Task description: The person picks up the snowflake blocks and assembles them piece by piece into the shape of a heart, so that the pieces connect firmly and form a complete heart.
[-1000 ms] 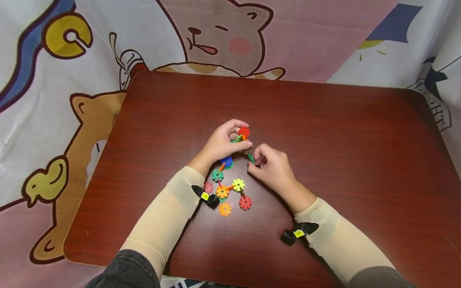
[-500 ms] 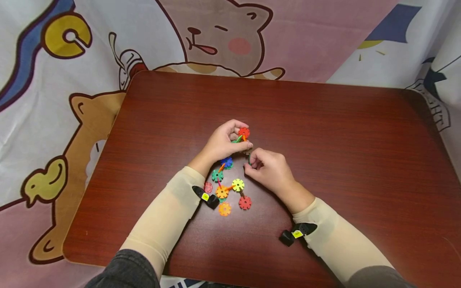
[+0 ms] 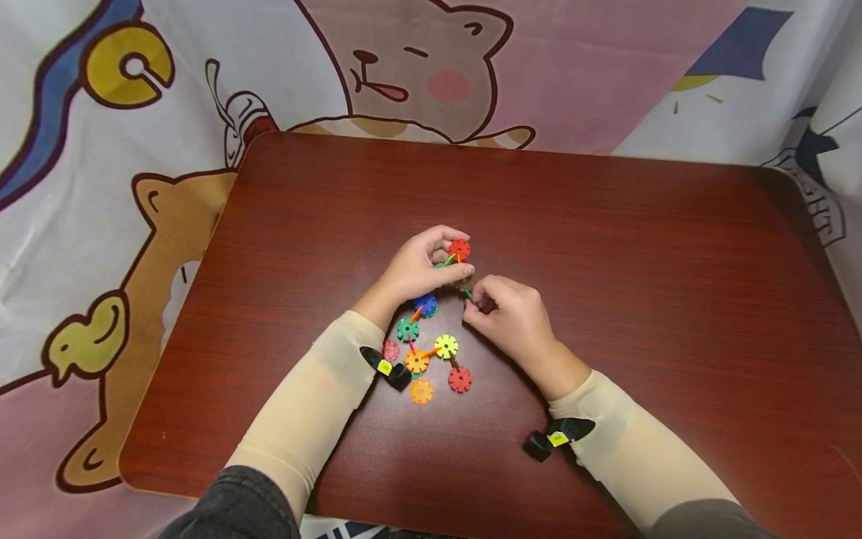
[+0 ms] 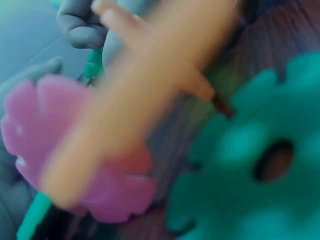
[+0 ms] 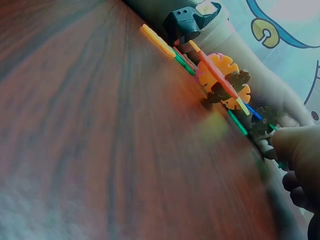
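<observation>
Near the table's middle, my left hand (image 3: 411, 266) holds a cluster of joined notched plastic discs between thumb and fingers. A red disc (image 3: 459, 249) stands at its top, and a brown disc (image 3: 461, 284) shows just under the thumb. My right hand (image 3: 515, 318) pinches a green disc (image 3: 469, 295) by its edge, right at the brown one; the left wrist view also shows this green disc (image 4: 92, 64) at the fingertips. Whether green and brown are joined, I cannot tell. Part of the cluster is hidden behind the left hand.
Below the hands, more linked discs lie on the brown table (image 3: 640, 299): a blue disc (image 3: 426, 305), a teal disc (image 3: 407, 329), an orange disc (image 3: 416, 361), a yellow disc (image 3: 446, 346) and a red disc (image 3: 460, 379). A lighter orange disc (image 3: 422, 391) lies nearest the front.
My right hand moved slightly left towards the left hand, then back a little to the right. The green disc now looks thinner, more edge-on. The left hand stays nearly in place.
</observation>
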Tool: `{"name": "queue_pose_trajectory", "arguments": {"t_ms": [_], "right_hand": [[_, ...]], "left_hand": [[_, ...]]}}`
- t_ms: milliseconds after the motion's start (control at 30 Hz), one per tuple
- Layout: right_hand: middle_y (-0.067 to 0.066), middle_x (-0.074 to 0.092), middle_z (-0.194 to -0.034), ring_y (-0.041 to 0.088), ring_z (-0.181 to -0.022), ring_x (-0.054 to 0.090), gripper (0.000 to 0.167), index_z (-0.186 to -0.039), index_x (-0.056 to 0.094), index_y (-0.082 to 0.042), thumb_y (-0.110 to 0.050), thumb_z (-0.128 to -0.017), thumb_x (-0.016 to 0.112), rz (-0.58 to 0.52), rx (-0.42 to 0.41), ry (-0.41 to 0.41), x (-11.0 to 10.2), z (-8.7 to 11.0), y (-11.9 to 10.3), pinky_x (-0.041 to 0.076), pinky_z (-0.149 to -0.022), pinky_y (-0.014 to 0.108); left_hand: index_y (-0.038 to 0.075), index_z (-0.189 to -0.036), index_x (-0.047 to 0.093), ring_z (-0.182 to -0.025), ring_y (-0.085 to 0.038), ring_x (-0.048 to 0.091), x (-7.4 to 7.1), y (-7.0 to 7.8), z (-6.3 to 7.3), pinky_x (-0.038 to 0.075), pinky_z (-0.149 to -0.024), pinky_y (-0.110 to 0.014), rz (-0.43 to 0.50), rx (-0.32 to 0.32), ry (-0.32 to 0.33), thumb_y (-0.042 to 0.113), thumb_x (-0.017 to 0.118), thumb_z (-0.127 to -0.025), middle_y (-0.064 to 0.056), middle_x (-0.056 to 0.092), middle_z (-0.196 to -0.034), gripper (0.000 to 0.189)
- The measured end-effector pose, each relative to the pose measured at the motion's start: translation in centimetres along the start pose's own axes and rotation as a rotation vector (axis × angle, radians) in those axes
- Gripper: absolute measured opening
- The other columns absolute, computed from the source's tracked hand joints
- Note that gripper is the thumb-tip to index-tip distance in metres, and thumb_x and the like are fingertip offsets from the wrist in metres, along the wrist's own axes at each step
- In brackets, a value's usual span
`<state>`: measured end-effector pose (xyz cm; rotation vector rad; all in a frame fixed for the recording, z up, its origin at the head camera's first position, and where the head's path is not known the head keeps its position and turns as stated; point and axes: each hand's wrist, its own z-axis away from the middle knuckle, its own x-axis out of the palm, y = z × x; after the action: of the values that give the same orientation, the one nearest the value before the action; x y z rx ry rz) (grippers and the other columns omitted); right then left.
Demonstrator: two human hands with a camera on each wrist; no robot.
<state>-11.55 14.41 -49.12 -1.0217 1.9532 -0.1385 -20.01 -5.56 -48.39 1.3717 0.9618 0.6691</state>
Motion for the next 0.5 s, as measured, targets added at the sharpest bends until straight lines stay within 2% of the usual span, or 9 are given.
{"name": "queue_pose_trajectory", "arguments": {"t_ms": [167,300,500], "right_hand": [[0.000,0.064,-0.069,0.012,-0.062,0.063,0.019,-0.077,0.063,-0.010,-0.001,-0.073,0.080,0.009,0.009,0.037,-0.02,0.02,0.08,0.054,-0.057,0.030],[0.001,0.065,-0.070,0.012,-0.063,0.065,0.019,-0.077,0.064,-0.009,-0.001,-0.074,0.082,0.001,0.021,0.032,0.01,0.08,0.16,0.055,-0.057,0.030],[0.001,0.068,-0.069,0.012,-0.062,0.068,0.021,-0.076,0.065,-0.010,-0.002,-0.075,0.084,-0.015,0.048,0.016,0.08,0.05,0.18,0.057,-0.057,0.030]], "left_hand": [[-0.001,-0.140,0.063,-0.089,-0.018,0.072,-0.07,0.14,0.01,0.054,-0.077,-0.029,0.007,-0.012,-0.010,0.012,0.075,-0.100,-0.011,0.070,-0.108,0.043],[-0.002,-0.140,0.062,-0.090,-0.018,0.074,-0.13,-0.12,-0.05,0.056,-0.078,-0.029,-0.003,0.001,-0.019,0.011,0.078,-0.099,-0.011,0.071,-0.106,0.046],[-0.004,-0.138,0.063,-0.086,-0.020,0.075,-0.17,-0.23,-0.09,0.056,-0.073,-0.029,-0.002,0.026,-0.013,0.008,0.079,-0.097,-0.011,0.071,-0.100,0.046]]}}
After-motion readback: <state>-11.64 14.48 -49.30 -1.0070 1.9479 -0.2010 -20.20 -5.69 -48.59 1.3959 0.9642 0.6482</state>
